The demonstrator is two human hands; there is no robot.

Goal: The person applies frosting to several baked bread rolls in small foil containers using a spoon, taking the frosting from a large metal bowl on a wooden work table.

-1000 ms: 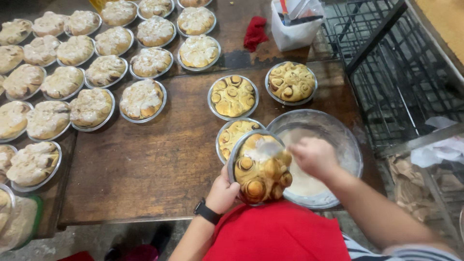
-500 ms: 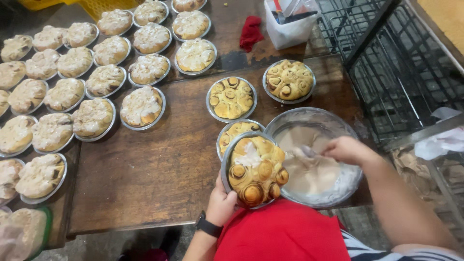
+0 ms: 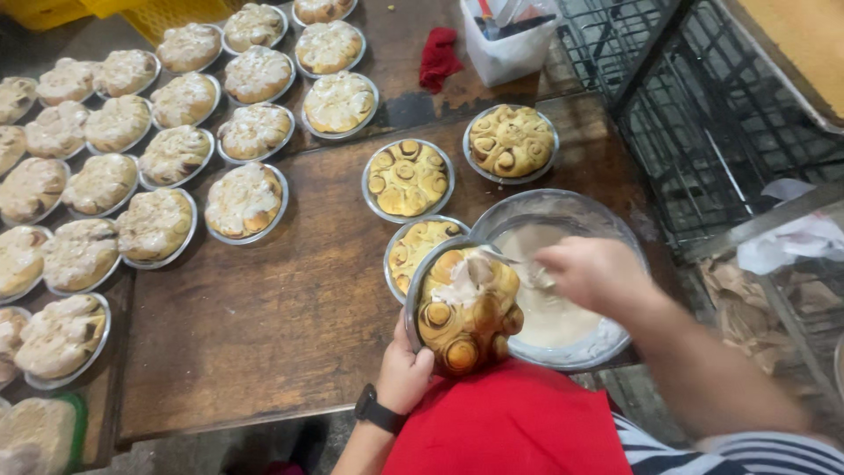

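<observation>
While icing goes onto one pan of rolls, the wooden counter [image 3: 264,334] carries everything else: a big spread of already iced pans [image 3: 114,176] fills its far left side, set close together in rows. Right of centre, near the person, sits a wide metal bowl of white icing [image 3: 563,317], about half full. Three plain, uniced pans wait just beyond it: one [image 3: 511,142] at the far right, one [image 3: 407,178] beside that, and a third [image 3: 413,246] partly hidden behind the held pan.

The left hand [image 3: 403,374], with a dark watch at the wrist, holds a round foil pan of cinnamon rolls [image 3: 464,312] tilted up over the near edge of the counter, its fingers closed under the lower rim. A dab of icing already lies on the top rolls. The right hand [image 3: 593,273] hovers over the bowl, fingers closed on a utensil [image 3: 514,261] whose blurred tip reaches toward the pan; its exact kind cannot be told.

The step in hand looks like spreading: most of this pan is still bare, so the next move probably calls for more icing drawn across the lower rolls with the pan kept steady.
</observation>
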